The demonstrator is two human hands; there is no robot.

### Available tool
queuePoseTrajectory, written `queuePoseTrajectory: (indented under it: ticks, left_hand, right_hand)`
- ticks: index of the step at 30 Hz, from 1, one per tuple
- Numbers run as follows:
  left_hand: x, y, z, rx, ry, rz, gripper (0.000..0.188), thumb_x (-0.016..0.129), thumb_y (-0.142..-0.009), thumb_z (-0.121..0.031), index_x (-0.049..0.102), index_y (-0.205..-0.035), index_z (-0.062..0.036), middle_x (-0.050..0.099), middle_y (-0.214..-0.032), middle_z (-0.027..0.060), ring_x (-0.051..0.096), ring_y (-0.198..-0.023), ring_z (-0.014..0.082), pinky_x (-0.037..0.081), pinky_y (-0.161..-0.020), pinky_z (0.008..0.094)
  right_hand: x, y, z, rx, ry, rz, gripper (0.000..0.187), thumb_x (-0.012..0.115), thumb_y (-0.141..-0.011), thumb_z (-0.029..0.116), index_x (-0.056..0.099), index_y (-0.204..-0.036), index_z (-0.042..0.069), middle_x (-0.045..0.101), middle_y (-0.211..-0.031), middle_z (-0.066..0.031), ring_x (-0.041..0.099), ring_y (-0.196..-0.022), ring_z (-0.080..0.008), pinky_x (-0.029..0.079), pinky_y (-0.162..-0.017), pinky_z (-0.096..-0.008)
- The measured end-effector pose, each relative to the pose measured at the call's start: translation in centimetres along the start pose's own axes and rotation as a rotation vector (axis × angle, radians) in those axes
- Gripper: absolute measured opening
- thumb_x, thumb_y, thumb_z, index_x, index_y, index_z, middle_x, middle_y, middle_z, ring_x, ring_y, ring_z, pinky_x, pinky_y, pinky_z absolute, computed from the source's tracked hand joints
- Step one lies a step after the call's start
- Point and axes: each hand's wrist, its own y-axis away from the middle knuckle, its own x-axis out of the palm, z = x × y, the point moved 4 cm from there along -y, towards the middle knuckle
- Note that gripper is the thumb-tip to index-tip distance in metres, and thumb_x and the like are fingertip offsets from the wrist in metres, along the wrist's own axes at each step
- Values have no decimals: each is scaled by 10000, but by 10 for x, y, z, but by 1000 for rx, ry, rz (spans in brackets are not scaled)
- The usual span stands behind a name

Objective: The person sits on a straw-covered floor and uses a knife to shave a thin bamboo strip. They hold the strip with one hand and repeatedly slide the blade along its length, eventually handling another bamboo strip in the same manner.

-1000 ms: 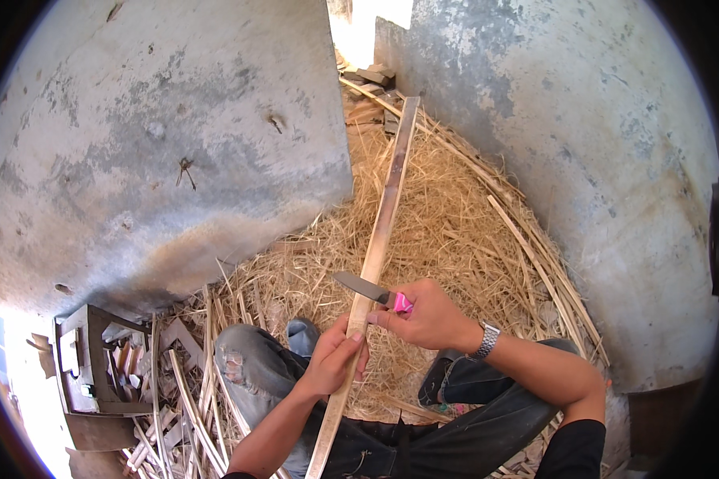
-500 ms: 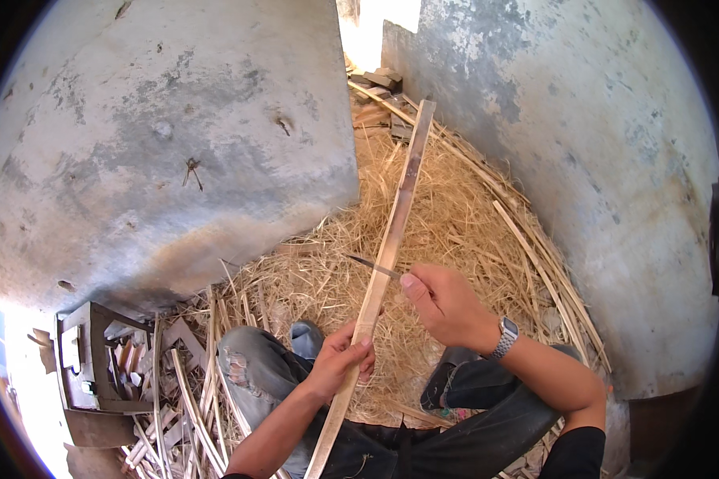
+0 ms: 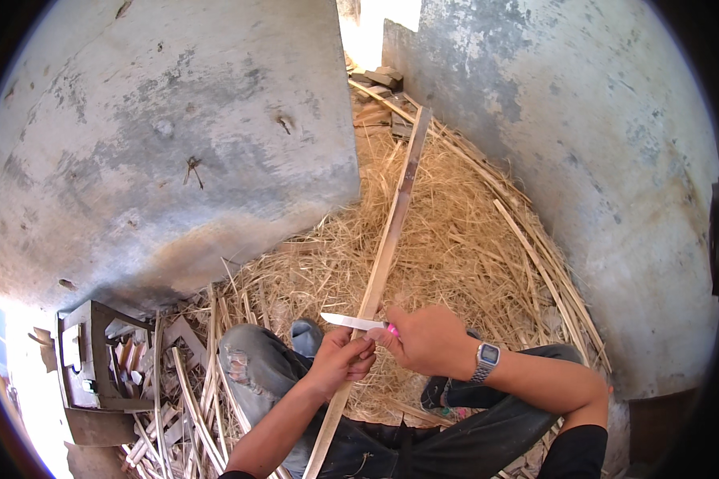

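Since the earlier frame, the right hand (image 3: 433, 339) and knife (image 3: 347, 321) have shifted down to the left hand (image 3: 339, 363). Right hand: closed around the pink handle (image 3: 392, 330). Left hand: clamped on the pale strip (image 3: 389, 239), which slopes from the trousers (image 3: 487, 415) outward over shavings (image 3: 455, 247). Blade-to-strip contact: unconfirmed. Progress: near length pale, far section dark-stained; remaining work cannot be determined.

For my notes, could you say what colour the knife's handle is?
Pink where it shows: knife handle, head view.
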Motion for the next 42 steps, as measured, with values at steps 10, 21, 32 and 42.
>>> queuePoseTrajectory:
  ticks: [10, 21, 32, 42]
  left_hand:
    - [8, 3, -4, 78, -226, -126, 117, 549, -1053, -148, 579, -1081, -38, 450, -633, -33, 404, -477, 50, 316, -422, 241]
    - [13, 15, -8, -23, -153, 10, 483, 505, -1075, -170, 380, -1534, -83, 348, -676, -56, 325, -483, 45, 279, -439, 201]
    - [13, 5, -5, -87, -255, -9, 365, 410, -1111, -201, 393, -1471, -144, 370, -735, -28, 335, -508, 64, 315, -443, 234]
    - [16, 26, 11, -153, -336, 91, 441, 425, -1100, -187, 353, -1528, -106, 373, -752, -35, 343, -500, 51, 308, -422, 224]
  right_hand:
    - [21, -10, -32, -13, 258, -144, 510, 533, -999, 523, 620, -833, 49, 622, -575, -160, 624, -473, -349, 488, -459, -477]
    - [-55, -26, -116, 228, 112, -394, 550, 483, -1044, 466, 578, -691, 56, 552, -541, -163, 532, -481, -349, 392, -496, -489]
    - [17, -27, -60, -105, 283, -230, 560, 520, -997, 571, 583, -719, 89, 561, -499, -125, 587, -421, -316, 446, -408, -432]
    - [-99, -47, -216, 470, 291, -444, 661, 420, -1057, 529, 553, -654, 23, 568, -583, -195, 497, -489, -375, 416, -526, -483]
